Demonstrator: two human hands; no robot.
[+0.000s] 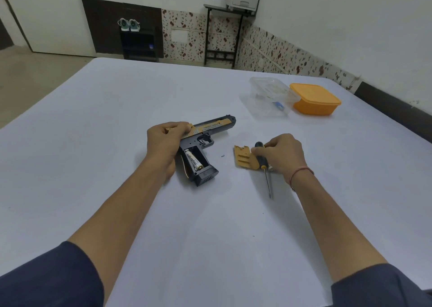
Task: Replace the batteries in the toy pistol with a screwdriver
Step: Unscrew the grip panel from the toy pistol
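Note:
The toy pistol [210, 129], dark blue with a tan slide, lies on its side on the table. My left hand [166, 140] grips the rear of its slide. The grip's compartment is uncovered and holds one battery [193, 163] beside a vacant slot. The tan cover [243, 158] lies to the right of the pistol. Next to it is the screwdriver [265, 175], black handle away from me and tip toward me. My right hand [280, 154] curls over its handle, thumb on the left side. A second battery [271, 167] peeks out under that palm.
A tiny screw [222, 156] lies between the pistol and the cover. A clear plastic box [268, 98] and an orange lidded box [314, 99] stand at the back right of the white table [117, 110]. A wall runs along the right edge.

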